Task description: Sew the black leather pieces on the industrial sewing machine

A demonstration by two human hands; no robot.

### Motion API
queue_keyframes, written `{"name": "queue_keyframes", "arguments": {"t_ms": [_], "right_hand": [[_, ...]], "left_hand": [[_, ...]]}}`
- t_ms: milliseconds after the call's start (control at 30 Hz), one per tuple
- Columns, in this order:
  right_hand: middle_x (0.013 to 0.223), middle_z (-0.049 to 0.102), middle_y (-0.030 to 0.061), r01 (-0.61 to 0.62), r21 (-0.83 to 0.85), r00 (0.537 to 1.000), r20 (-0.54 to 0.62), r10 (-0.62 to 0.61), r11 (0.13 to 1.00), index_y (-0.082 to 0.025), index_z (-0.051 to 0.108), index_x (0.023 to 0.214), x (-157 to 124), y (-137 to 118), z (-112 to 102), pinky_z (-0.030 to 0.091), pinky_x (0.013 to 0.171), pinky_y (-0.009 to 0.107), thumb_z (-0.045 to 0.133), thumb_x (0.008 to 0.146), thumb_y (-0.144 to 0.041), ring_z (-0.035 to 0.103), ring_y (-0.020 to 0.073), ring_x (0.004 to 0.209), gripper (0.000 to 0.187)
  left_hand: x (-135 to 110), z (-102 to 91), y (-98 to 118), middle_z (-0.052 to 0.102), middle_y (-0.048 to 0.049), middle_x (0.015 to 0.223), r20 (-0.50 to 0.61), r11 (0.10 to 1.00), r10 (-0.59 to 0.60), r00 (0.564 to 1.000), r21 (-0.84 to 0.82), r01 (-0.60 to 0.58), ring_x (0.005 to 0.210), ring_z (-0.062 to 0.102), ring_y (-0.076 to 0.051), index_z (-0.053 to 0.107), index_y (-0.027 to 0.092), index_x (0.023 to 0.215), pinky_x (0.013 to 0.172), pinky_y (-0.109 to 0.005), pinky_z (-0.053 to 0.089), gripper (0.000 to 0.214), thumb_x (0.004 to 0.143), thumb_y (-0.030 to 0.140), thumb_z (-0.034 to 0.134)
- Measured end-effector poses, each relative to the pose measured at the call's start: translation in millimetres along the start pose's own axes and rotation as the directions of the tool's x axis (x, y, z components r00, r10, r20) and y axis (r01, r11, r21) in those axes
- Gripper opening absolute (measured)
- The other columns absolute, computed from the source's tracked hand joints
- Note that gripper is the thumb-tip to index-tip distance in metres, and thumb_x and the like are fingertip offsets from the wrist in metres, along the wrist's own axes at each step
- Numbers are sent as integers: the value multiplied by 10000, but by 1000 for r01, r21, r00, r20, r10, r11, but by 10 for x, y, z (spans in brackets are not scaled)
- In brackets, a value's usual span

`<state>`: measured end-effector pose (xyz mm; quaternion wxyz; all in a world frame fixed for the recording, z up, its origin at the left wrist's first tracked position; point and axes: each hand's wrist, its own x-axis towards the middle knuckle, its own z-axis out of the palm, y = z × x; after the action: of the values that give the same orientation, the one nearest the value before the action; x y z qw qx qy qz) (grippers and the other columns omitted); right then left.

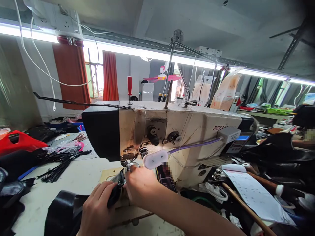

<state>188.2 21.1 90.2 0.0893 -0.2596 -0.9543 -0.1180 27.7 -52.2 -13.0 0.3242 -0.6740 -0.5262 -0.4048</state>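
Note:
A white sewing machine (192, 127) stands before me, its needle area lit from the side. My left hand (97, 205) is closed on a black leather piece (115, 196), fingers curled over its top, just left of the presser foot (126, 165). My right hand (141, 183) is bent in close to the needle, beside the same piece. Its fingers are curled, but their tips are mostly hidden, so what they pinch cannot be made out. More black leather (61, 209) lies on the table left of my left hand.
A small lamp (155, 159) on a purple bendy neck hangs over my right hand. Behind it lies a phone (166, 177). Black strips (61, 167) and a red plastic bag (19, 144) lie at left. Paper sheets (256, 193) and a wooden stick (246, 208) are at right.

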Motion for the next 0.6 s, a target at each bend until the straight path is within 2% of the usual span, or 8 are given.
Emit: {"name": "queue_keyframes", "arguments": {"t_ms": [100,300,467,600], "right_hand": [[872,717,127,-24,33,999,37,22,999,-141,707,864,4,19,-41,449,469,327,655,831,-284,677,260,668,155],[941,711,114,-28,95,998,60,23,995,-122,690,927,-5,97,24,475,595,323,618,866,-246,681,252,781,156],[921,706,88,-42,129,996,77,33,991,-162,678,916,-147,164,27,436,591,312,608,894,-293,671,251,805,151],[1016,691,78,-59,225,998,4,60,973,-191,621,1108,-228,185,82,426,610,315,648,886,-306,663,253,847,252]], "left_hand": [[-25,5,-25,679,-75,976,16,998,58,998,-2,-58,920,632,-161,624,131,1049,865,-250,477,349,773,13,446],[2,5,21,679,-87,977,-5,995,98,995,-19,-98,938,600,-168,644,100,1043,871,-271,467,395,770,-46,399],[-14,-40,19,686,-105,979,-24,984,178,984,21,-177,942,580,-191,664,75,1043,905,-321,431,338,879,-28,387],[-83,-83,0,691,-95,946,-13,967,252,968,34,-252,875,565,-191,689,94,1009,836,-326,441,303,938,33,401]]}}
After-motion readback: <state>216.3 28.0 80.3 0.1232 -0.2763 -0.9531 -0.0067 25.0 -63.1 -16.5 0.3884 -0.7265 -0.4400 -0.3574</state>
